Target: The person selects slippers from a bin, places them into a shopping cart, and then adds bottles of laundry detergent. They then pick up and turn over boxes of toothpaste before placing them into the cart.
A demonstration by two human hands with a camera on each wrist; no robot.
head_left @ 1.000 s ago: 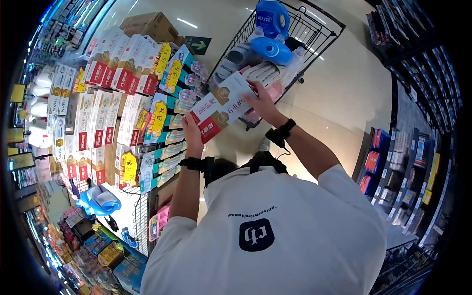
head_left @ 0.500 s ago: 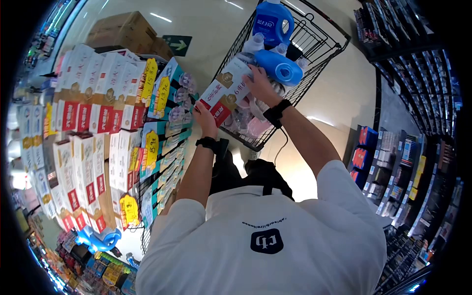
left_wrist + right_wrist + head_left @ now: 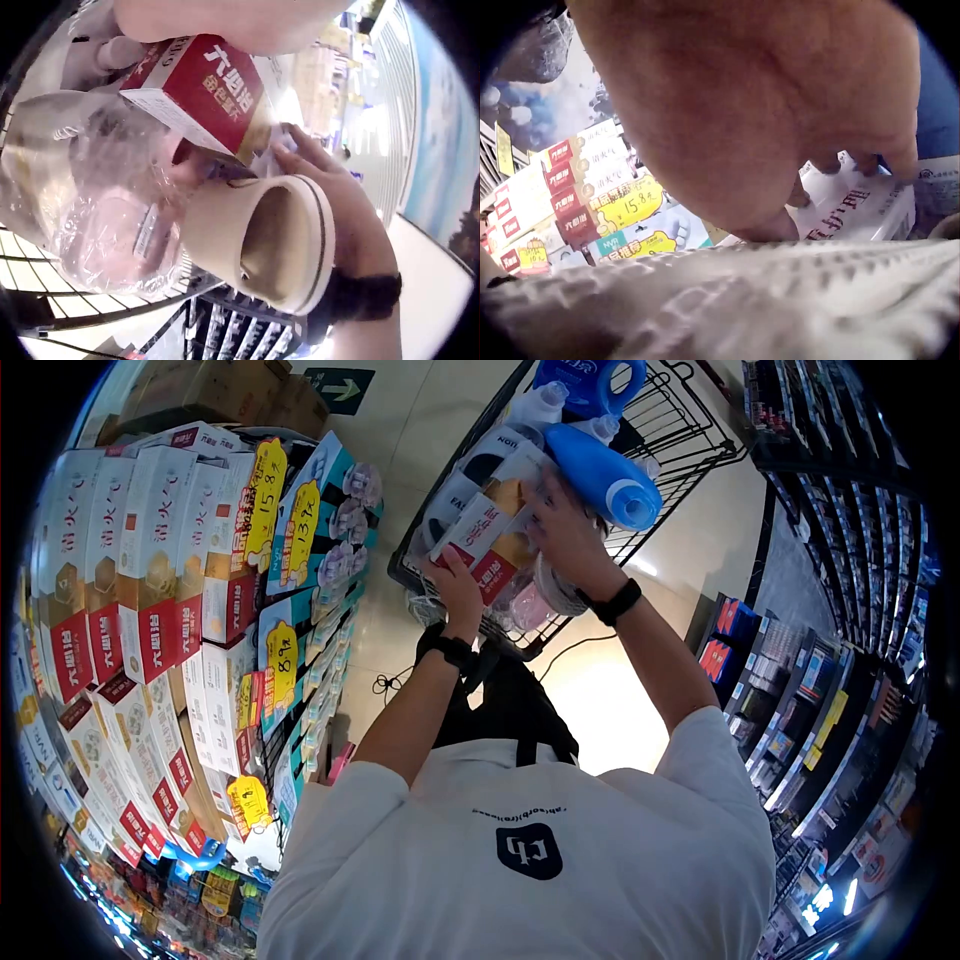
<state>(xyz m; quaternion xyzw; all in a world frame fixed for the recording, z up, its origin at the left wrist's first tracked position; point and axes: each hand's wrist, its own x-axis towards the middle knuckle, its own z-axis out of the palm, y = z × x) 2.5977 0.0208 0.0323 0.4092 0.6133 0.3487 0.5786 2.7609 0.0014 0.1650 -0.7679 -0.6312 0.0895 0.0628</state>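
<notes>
A white, red and gold toothpaste box is low over the load in the cart, slanting up to the right. Its near, red end is gripped by my left hand, the thumb lying on top. My right hand holds the far part, and its fingers bend over the box's white face in the right wrist view. Beside the box in the left wrist view are a beige slipper and a pink item in clear plastic. A blue bottle lies right by my right hand.
The wire shopping cart also carries a large blue jug and grey slippers. To the left, a display of similar boxes bears yellow price tags. Dark shelves line the right side.
Both hands have carried the toothpaste box from beside the display, forward and down into the cart among its load. The cart appears closer.
</notes>
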